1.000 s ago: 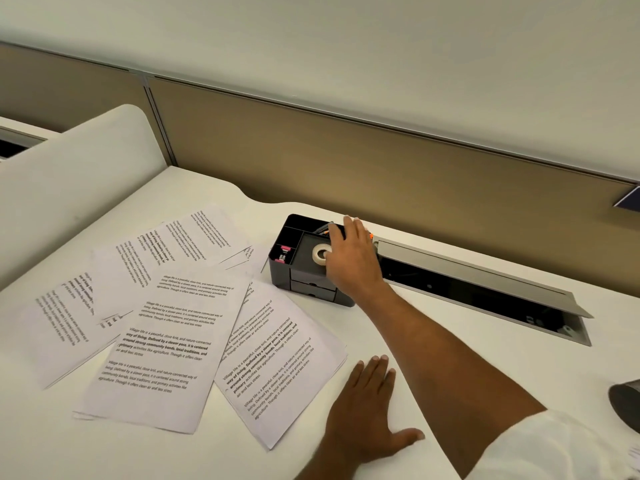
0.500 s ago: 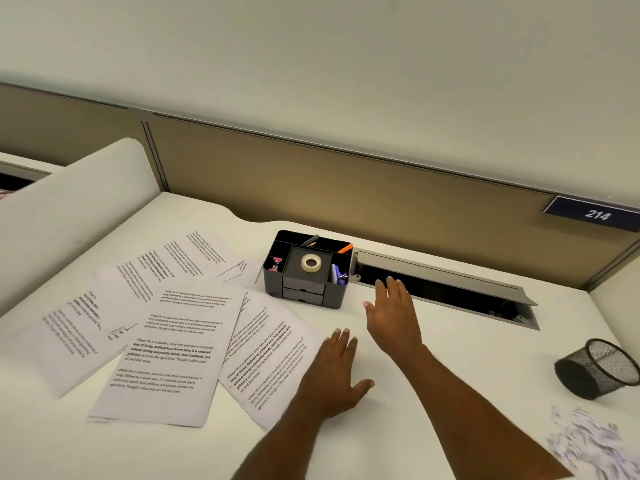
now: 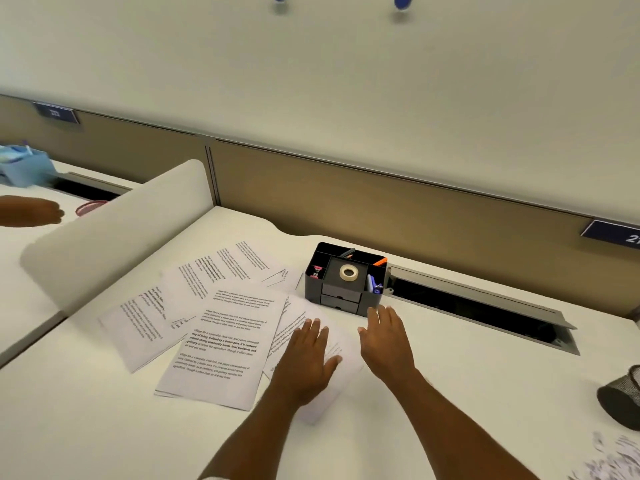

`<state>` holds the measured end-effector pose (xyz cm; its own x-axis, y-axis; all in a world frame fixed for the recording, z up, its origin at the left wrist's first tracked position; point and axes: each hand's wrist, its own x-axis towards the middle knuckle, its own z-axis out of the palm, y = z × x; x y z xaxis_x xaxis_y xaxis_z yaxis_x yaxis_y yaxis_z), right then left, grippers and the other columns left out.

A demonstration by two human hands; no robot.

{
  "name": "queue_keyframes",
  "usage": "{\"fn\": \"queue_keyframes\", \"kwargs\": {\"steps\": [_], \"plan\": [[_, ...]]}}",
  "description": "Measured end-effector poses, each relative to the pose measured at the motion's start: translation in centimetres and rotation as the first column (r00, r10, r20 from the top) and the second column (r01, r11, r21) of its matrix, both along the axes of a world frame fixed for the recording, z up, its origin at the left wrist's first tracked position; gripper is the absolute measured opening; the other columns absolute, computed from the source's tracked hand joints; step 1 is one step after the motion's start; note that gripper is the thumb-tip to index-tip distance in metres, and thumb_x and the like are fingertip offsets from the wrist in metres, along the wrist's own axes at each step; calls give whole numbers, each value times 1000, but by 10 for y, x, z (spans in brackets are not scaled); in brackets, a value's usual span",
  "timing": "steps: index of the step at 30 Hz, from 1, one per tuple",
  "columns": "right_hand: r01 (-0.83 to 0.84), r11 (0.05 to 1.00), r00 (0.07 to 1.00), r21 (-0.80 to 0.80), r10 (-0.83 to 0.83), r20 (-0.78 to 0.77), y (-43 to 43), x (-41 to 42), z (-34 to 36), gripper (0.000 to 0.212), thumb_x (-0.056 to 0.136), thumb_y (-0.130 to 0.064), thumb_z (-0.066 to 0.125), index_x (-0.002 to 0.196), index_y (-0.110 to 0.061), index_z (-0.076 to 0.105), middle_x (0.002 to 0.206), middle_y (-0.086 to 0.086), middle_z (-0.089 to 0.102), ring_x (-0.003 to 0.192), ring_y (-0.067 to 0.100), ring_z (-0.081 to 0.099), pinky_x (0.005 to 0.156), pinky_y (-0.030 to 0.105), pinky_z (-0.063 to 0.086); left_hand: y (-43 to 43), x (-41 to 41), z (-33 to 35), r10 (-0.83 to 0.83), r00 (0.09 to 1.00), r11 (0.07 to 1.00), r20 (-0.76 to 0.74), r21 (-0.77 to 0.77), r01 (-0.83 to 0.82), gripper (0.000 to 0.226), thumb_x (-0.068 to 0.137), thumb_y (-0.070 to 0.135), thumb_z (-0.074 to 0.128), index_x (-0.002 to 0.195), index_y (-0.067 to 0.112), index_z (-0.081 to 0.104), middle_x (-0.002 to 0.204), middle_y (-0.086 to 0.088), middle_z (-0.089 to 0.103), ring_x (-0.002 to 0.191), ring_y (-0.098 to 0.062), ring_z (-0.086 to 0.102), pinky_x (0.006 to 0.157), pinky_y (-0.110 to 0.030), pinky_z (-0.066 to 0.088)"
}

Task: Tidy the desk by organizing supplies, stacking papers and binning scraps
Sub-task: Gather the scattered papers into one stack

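Note:
Several printed sheets (image 3: pixel 221 327) lie fanned out over the white desk (image 3: pixel 467 382). My left hand (image 3: pixel 306 358) lies flat, fingers straight, on the rightmost sheet (image 3: pixel 332 382). My right hand (image 3: pixel 386 337) is open beside that sheet's right edge, just in front of the black desk organizer (image 3: pixel 341 299). The organizer holds a roll of tape (image 3: pixel 349 272), an orange pen (image 3: pixel 380 261) and a blue stapler (image 3: pixel 373 285).
A black mesh bin (image 3: pixel 621 400) lies tipped at the right edge, with crumpled paper scraps (image 3: pixel 613 462) in front of it. An open cable tray (image 3: pixel 485 310) runs behind the organizer. A white divider (image 3: pixel 114 223) stands at the left; another person's hand (image 3: pixel 31 211) shows beyond it.
My right hand has come off the organizer and drawn back toward the papers. My left hand slid forward onto the rightmost sheet. The view has pulled back and shifted left.

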<state>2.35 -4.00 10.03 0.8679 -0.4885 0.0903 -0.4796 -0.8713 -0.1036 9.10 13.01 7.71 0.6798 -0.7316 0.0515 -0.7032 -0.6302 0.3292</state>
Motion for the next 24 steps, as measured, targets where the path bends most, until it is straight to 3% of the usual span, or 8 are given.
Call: {"fn": "queue_keyframes", "kwargs": {"steps": [6,10,15,20,24], "plan": [[-25,997,999,78,22,35,43,30,-3,54,101,-38,36,146,-9,31,154,12,34,145,31,25,120,40,19,33,31,4,-4,1000,1000,13,28,4,63,102,51,20,155,19,7,164,-2,-2,150,-19,-8,114,-31,-12],[-23,995,999,101,18,51,70,52,-5,50,102,-34,35,143,-6,35,147,14,43,138,30,36,117,37,28,46,61,9,-35,998,999,43,34,34,60,103,47,19,155,19,8,164,-3,-1,150,-21,-6,117,-33,-9],[70,970,992,233,-93,90,104,84,-6,36,99,-36,37,127,-15,46,129,5,56,113,21,52,96,31,45,69,98,6,-61,997,997,45,56,58,58,103,43,25,154,19,13,163,-3,6,151,-22,2,120,-36,-2],[190,913,979,361,-201,-7,125,114,-10,36,96,-38,42,121,-12,50,119,7,57,107,22,55,89,35,48,98,131,-1,29,999,998,38,60,-32,54,100,34,38,151,21,27,161,-4,21,148,-24,20,120,-38,16],[264,842,959,470,-282,-34,139,132,-15,36,93,-33,48,119,-8,52,117,8,57,107,23,55,86,32,45,116,151,0,170,985,979,11,110,-171,53,95,25,41,147,16,33,156,-9,31,138,-28,36,111,-39,34]]}}
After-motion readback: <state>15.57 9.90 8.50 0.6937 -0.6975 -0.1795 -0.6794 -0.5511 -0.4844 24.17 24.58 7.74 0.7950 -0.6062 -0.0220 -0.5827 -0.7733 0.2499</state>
